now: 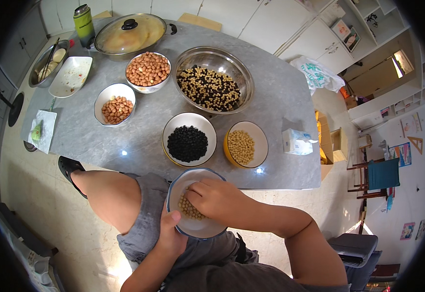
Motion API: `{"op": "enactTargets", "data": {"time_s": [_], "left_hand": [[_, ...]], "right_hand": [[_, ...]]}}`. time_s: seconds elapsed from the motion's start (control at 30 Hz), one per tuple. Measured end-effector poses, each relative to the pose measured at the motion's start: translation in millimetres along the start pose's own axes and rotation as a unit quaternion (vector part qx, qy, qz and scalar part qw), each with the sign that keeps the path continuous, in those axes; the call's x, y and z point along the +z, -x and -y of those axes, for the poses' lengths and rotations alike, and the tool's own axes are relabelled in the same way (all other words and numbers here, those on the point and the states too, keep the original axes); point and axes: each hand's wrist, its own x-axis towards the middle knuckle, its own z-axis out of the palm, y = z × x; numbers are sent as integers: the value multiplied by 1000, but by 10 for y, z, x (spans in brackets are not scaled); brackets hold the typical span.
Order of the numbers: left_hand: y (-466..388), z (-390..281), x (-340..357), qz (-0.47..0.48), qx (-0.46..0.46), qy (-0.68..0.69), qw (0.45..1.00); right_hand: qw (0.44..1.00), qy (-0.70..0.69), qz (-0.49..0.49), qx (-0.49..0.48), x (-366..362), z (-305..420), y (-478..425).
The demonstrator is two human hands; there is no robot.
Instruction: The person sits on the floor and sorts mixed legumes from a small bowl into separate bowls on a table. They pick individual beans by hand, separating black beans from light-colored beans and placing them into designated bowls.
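My left hand grips the lower left side of a white bowl with a blue rim, its thumb over the edge. Pale soybeans lie in the bottom of that bowl, above my lap. Into it reaches my right hand, fingers curled down at the beans; the fingertips are partly hidden, so whether they pinch any is unclear. Just beyond, on the table, stand a bowl of black beans and a yellow bowl of soybeans. Behind these, a steel basin holds mixed black and pale beans.
On the grey table are two bowls of peanuts, a lidded pan, a green bottle, a stained white dish, a metal bowl with chopsticks and a tissue pack. A plastic bag is beyond the right edge.
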Motion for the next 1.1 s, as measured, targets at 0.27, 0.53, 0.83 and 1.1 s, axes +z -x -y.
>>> {"op": "enactTargets", "data": {"time_s": [0.27,0.53,0.83,1.1], "left_hand": [[16,8,-25,16,5,0,1000],[2,-30,45,19,13,-8,1000],[5,-26,22,22,1,22,1000],[2,-18,3,18,-1,-2,1000]], "right_hand": [[996,-86,14,-10,-143,-26,8],[976,-34,-212,30,-520,-170,-191],[997,-65,35,-8,-288,-29,11],[999,-45,30,2,-135,-32,40]]}}
